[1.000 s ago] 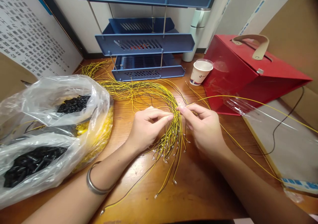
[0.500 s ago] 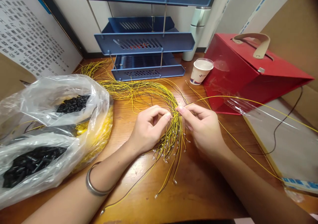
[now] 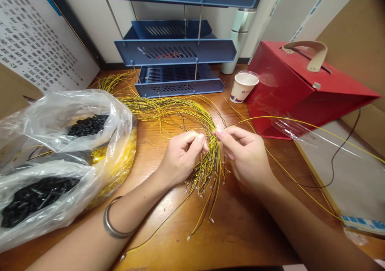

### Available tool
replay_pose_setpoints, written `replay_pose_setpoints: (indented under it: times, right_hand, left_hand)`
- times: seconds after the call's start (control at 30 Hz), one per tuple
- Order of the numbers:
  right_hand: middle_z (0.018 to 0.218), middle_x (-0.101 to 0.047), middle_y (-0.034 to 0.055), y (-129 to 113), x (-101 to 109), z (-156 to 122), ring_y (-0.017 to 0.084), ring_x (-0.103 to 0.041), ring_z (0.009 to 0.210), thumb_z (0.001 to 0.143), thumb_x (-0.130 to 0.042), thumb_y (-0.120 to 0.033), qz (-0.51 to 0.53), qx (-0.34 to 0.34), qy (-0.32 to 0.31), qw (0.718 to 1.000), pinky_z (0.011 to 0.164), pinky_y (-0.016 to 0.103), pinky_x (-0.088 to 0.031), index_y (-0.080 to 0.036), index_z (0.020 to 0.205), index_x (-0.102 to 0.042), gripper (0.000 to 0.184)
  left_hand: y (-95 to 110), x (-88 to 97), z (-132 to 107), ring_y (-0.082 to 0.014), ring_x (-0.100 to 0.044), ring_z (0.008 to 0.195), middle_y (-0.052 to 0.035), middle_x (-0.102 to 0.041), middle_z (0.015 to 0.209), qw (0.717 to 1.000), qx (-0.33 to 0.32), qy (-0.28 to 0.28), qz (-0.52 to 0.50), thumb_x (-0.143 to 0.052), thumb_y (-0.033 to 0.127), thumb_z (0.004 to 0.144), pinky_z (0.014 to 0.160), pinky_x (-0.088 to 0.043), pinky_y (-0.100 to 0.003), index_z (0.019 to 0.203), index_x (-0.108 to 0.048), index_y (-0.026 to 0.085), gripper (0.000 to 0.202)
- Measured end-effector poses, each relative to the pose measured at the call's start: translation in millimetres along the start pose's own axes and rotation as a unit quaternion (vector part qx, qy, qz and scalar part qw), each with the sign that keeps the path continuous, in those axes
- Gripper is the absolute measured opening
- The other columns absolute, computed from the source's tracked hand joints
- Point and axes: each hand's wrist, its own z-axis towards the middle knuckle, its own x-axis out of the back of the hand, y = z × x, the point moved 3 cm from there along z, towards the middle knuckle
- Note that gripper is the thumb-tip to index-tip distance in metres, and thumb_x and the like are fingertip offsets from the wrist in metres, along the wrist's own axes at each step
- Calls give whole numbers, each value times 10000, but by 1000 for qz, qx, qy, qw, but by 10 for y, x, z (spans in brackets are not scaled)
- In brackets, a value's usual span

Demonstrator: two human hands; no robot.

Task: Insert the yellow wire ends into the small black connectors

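Observation:
A thick bundle of thin yellow wires [image 3: 168, 110] with metal terminals at their ends lies across the wooden desk [image 3: 240, 227]. My left hand [image 3: 180, 156] rests on the bundle's near end, thumb and forefinger pinched on a wire. My right hand [image 3: 245, 154] faces it, fingertips pinching one yellow wire [image 3: 300, 122] that runs off to the right over the red box. The two pinches almost touch above the wire ends [image 3: 201, 183]. A metal bangle [image 3: 112, 223] circles my left wrist.
Clear plastic bags [image 3: 60, 150] holding small black parts and yellow wire sit at the left. A blue stacked letter tray [image 3: 177, 54] stands at the back, with a paper cup [image 3: 243, 86], a pale bottle [image 3: 237, 38] and a red box [image 3: 303, 90] to its right. A grey board [image 3: 345, 170] lies at the right.
My left fingers have curled in and shifted slightly up to the right, closing the gap with my right fingertips. The right hand has barely moved.

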Motion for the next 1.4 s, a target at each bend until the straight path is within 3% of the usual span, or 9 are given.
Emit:
replay_pose_setpoints:
  times: [0.17, 0.4, 0.57, 0.93, 1.23, 1.4]
  right_hand:
    - [464, -384, -80, -17, 19, 22, 60, -295, 450, 792, -725, -340, 16, -1, 15, 1000, 465, 250, -247, -184, 690, -687, 191]
    - [471, -388, -76, 5, 20, 28, 60, -298, 450, 778, -736, -352, 22, -9, 14, 1000, 454, 242, -243, -181, 686, -683, 202]
    - [496, -426, -64, 9, 4, 16, 62, -315, 455, 767, -740, -350, 8, -8, 1, 1000, 448, 237, -275, -183, 668, -681, 203]
    - [536, -477, -51, 8, 5, 14, 60, -343, 476, 772, -728, -317, -22, 5, -4, 1000, 454, 229, -290, -170, 667, -687, 185]
    - [609, -556, -18, 14, 18, 31, 75, -406, 529, 765, -727, -351, -51, -1, 4, 999, 499, 243, -314, -152, 669, -681, 225]
    - [622, -576, -4, 1, 33, 44, 96, -463, 576, 776, -711, -354, -74, 11, 3, 997, 560, 259, -365, -154, 663, -677, 232]
  left_hand:
    - [31, 38, -4, -126, -565, 664, -18, -627, 688, 1000, -14, 3, -16, -535, 235, 910, 666, -441, -272, 700, -627, 164, 240]
    - [-37, 82, 15, -145, -579, 718, -26, -649, 740, 998, 19, 56, -7, -503, 246, 919, 709, -467, -290, 743, -631, 176, 228]
    - [-38, 15, 4, -163, -630, 797, -51, -714, 840, 1000, 15, 19, 10, -572, 327, 911, 739, -495, -297, 855, -702, 179, 205]
    - [-10, -25, 4, -142, -640, 741, -41, -715, 807, 999, -23, 0, 39, -588, 207, 904, 706, -493, -278, 848, -716, 165, 146]
    - [-51, 16, -7, -120, -597, 604, -24, -707, 709, 997, -9, 54, 46, -692, 209, 825, 565, -446, -249, 751, -742, 175, 95]
    - [-32, 3, 6, -111, -603, 665, -17, -690, 744, 999, -15, 37, 36, -658, 196, 856, 632, -457, -236, 769, -713, 159, 110]
